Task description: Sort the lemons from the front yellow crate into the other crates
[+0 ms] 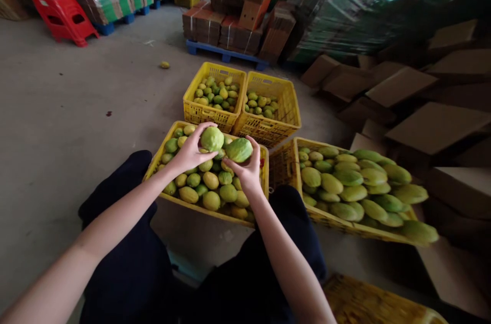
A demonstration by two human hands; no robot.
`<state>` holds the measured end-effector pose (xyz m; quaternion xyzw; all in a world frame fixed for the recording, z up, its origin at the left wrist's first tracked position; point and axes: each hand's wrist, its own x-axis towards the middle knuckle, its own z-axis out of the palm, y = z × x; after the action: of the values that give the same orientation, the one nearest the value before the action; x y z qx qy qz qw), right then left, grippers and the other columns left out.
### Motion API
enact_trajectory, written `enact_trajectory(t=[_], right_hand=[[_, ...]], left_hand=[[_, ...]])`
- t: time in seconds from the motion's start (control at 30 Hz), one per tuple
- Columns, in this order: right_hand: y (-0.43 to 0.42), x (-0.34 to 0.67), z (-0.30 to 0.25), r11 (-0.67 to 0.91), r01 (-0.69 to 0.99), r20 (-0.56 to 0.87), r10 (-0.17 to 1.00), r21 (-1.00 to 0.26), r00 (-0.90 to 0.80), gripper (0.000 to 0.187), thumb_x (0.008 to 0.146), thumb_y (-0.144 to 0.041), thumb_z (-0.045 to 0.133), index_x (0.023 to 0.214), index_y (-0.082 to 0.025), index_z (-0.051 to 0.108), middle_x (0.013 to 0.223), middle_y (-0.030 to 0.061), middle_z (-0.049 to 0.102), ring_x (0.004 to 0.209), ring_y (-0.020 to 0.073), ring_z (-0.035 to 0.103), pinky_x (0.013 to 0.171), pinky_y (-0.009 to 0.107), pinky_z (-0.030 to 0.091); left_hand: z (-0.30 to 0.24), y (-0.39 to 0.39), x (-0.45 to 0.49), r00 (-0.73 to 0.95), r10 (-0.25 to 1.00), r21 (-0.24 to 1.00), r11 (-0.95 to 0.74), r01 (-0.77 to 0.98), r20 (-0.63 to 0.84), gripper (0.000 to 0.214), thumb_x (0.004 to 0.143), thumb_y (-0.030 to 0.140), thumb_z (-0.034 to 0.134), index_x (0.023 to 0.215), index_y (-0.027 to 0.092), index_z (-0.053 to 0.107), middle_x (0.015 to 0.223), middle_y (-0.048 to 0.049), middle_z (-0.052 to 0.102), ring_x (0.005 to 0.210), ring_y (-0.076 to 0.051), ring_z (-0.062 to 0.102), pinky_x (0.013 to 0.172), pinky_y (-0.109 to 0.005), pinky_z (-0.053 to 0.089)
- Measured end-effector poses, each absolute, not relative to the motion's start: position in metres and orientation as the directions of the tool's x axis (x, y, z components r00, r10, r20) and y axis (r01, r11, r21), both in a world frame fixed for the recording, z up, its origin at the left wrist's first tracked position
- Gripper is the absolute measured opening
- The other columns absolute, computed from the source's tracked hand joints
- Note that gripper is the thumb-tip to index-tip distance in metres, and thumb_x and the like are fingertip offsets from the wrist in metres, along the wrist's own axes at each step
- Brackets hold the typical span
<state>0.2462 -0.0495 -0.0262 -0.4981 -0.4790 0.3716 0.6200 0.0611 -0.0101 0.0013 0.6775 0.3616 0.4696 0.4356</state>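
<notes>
My left hand (192, 147) grips a round, light green papaya (212, 139), thumb below and fingers along its side. My right hand (247, 166) holds a second, more oval green papaya (239, 150) with a ridged skin. Both fruits are held up close together, apart from each other, above a yellow plastic crate (209, 210) between my knees. Many smaller green and yellow fruits (210, 181) fill that crate. The hands and raised fruits hide part of its far side.
Two yellow crates (215, 115) with fruit stand just beyond. To the right, another crate (326, 219) is heaped with longer papayas (349, 178). Cardboard boxes (437, 124) pile up farther right. A red stool (63, 17) and a loose fruit (164, 65) are on the floor.
</notes>
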Motion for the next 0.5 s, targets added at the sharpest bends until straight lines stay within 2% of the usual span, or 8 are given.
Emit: enact_trajectory(t=[0.1, 0.23, 0.3, 0.4, 0.5], right_hand=[[-0.0524, 0.2482, -0.0305, 0.388, 0.332, 0.465, 0.864, -0.86, 0.194, 0.079, 0.07, -0.031, 0.083, 0.14, -0.029, 0.046, 0.141, 0.0086, 0.056, 0.134, 0.03, 0.054, 0.12, 0.054, 0.039], [-0.0558, 0.245, -0.0325, 0.491, 0.455, 0.587, 0.805, -0.742, 0.088, 0.072, 0.079, -0.027, 0.074, 0.143, -0.03, 0.043, 0.137, 0.0094, 0.058, 0.13, 0.0318, 0.057, 0.116, 0.057, 0.042], [-0.0565, 0.2435, -0.0318, 0.498, 0.452, 0.593, 0.8, -0.74, 0.088, 0.071, 0.079, -0.025, 0.074, 0.143, -0.031, 0.043, 0.136, 0.0093, 0.058, 0.129, 0.0319, 0.058, 0.115, 0.057, 0.044], [-0.0559, 0.2434, -0.0285, 0.467, 0.366, 0.541, 0.831, -0.805, 0.131, 0.075, 0.075, -0.027, 0.079, 0.142, -0.03, 0.044, 0.136, 0.0087, 0.058, 0.13, 0.0303, 0.057, 0.117, 0.054, 0.042], [-0.0542, 0.2444, -0.0237, 0.364, 0.181, 0.395, 0.9, -0.914, 0.183, 0.083, 0.066, -0.029, 0.085, 0.139, -0.027, 0.048, 0.137, 0.0079, 0.058, 0.129, 0.0288, 0.056, 0.118, 0.051, 0.041]], left_hand=[[0.0001, -0.0118, 0.0562, 0.318, 0.818, 0.784, -0.563, 0.264, 0.48, 0.057, 0.08, 0.008, 0.072, 0.132, 0.023, 0.052, 0.137, -0.0102, 0.061, 0.13, -0.024, 0.059, 0.109, -0.039, 0.05], [-0.0004, -0.0135, 0.0557, 0.343, 0.755, 0.7, -0.651, 0.293, 0.559, 0.058, 0.078, 0.001, 0.067, 0.13, 0.023, 0.053, 0.131, -0.0082, 0.064, 0.128, -0.023, 0.059, 0.114, -0.041, 0.046], [-0.0007, -0.0135, 0.0571, 0.341, 0.773, 0.729, -0.627, 0.276, 0.535, 0.057, 0.079, 0.004, 0.068, 0.13, 0.023, 0.053, 0.132, -0.0084, 0.064, 0.128, -0.023, 0.059, 0.114, -0.041, 0.046], [-0.0021, -0.0125, 0.0599, 0.306, 0.854, 0.843, -0.493, 0.214, 0.421, 0.057, 0.078, 0.012, 0.074, 0.13, 0.024, 0.054, 0.137, -0.009, 0.061, 0.13, -0.024, 0.058, 0.11, -0.04, 0.049], [-0.0043, -0.012, 0.0628, 0.306, 0.923, 0.97, -0.245, -0.003, 0.234, 0.068, 0.071, 0.02, 0.083, 0.132, 0.025, 0.055, 0.136, -0.0084, 0.061, 0.124, -0.027, 0.063, 0.104, -0.041, 0.054]])
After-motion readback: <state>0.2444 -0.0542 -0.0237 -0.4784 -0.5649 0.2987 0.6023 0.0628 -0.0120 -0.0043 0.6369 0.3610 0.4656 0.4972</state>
